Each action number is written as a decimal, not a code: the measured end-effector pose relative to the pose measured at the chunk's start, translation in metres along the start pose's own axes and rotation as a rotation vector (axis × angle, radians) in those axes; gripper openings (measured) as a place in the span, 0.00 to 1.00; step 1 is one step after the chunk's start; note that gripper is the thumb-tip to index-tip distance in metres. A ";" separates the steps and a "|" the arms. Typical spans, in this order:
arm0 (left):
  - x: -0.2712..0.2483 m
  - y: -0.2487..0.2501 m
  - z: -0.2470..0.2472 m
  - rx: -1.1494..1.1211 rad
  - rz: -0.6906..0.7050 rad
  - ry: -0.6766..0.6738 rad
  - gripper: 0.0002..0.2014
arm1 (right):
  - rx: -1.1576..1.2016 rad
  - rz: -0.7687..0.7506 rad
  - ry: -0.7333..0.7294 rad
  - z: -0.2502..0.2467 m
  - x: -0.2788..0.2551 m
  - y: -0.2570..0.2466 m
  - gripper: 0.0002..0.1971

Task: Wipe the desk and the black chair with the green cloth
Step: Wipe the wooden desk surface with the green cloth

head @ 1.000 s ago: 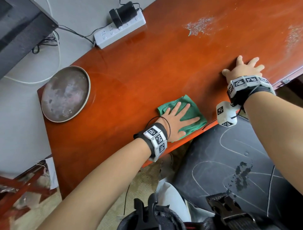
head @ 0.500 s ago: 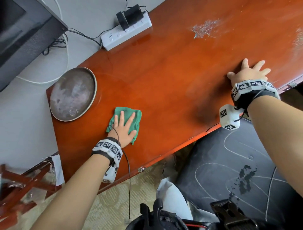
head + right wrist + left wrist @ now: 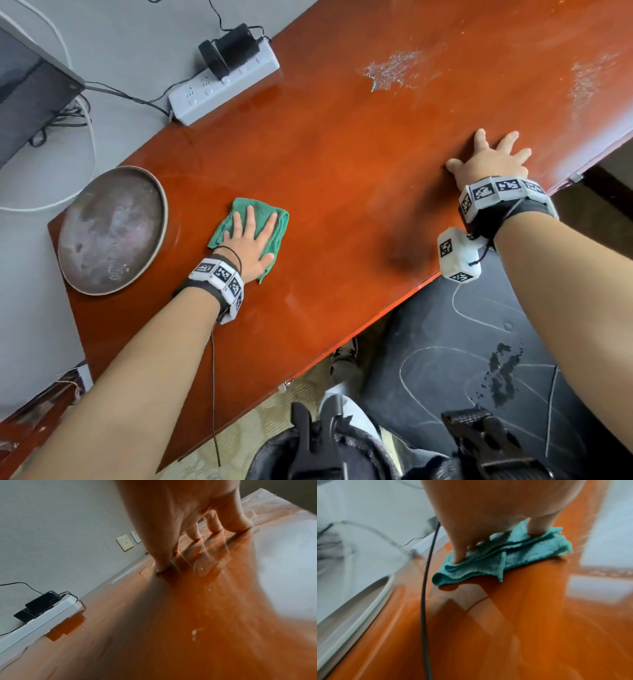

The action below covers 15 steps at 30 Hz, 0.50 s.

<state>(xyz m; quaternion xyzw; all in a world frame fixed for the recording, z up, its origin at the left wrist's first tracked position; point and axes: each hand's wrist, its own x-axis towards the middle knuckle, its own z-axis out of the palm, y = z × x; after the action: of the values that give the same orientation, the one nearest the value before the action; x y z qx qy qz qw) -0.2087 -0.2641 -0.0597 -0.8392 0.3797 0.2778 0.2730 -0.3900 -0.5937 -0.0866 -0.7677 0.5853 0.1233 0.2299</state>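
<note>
The green cloth [image 3: 246, 219] [image 3: 518, 555] lies folded on the glossy red-brown desk [image 3: 342, 144] [image 3: 522, 628] [image 3: 171, 615], just right of a round metal tray. My left hand [image 3: 251, 236] [image 3: 471, 520] presses flat on the cloth with straight, spread fingers. Further right, my right hand [image 3: 489, 161] [image 3: 188, 513] rests spread on the bare desk near its front edge, fingertips touching the wood. The black chair [image 3: 479, 349], its seat marked with white chalk-like lines and dark spots, stands under the desk's front edge at the lower right.
The round metal tray [image 3: 109, 229] sits at the desk's left end. A white power strip [image 3: 226, 85] [image 3: 39, 620] with a black adapter lies at the back edge. White dusty smears [image 3: 390, 72] mark the far desk. A dark monitor [image 3: 27, 92] is at far left.
My left hand slid the cloth from the front edge near the chair leftward toward the tray, then slightly farther onto the desk. The right hand stayed planted.
</note>
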 end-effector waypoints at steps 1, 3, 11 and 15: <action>0.004 0.009 -0.006 0.096 0.092 0.016 0.37 | 0.002 0.004 0.005 -0.001 0.001 0.000 0.36; 0.006 0.033 -0.016 0.254 0.269 0.052 0.38 | 0.000 0.006 0.009 -0.002 0.001 0.000 0.36; -0.029 0.122 -0.001 0.522 0.683 0.100 0.37 | -0.013 0.015 -0.004 -0.005 -0.003 -0.002 0.36; -0.040 0.095 0.015 0.461 0.664 0.103 0.38 | -0.016 0.013 -0.015 -0.005 -0.004 -0.002 0.36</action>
<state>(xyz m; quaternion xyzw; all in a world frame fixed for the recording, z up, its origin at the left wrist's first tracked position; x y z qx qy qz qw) -0.3096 -0.2877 -0.0666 -0.6008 0.6954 0.2158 0.3300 -0.3898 -0.5925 -0.0799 -0.7648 0.5875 0.1354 0.2274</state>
